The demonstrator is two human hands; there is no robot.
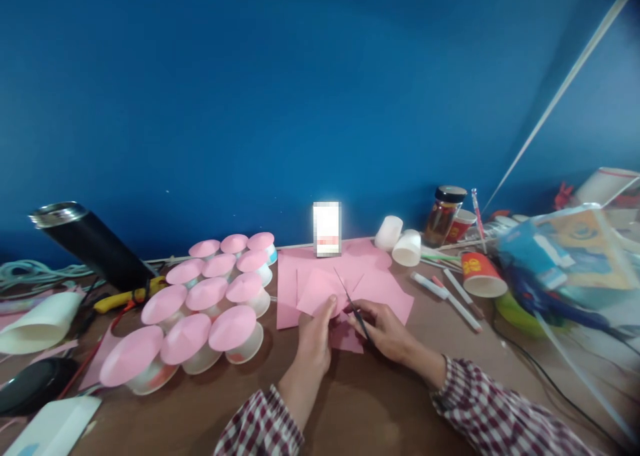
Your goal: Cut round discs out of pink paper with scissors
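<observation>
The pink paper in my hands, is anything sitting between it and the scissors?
Nothing visible does. The left hand holds the pink paper by its near edge, and the scissors in the right hand already have their blades at the paper. The capped cups stand off to the left.

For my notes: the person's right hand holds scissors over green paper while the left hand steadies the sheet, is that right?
Not quite: the head view shows the paper is pink, not green. The rest stands: the right hand holds the scissors and the left hand steadies the sheet.
</observation>
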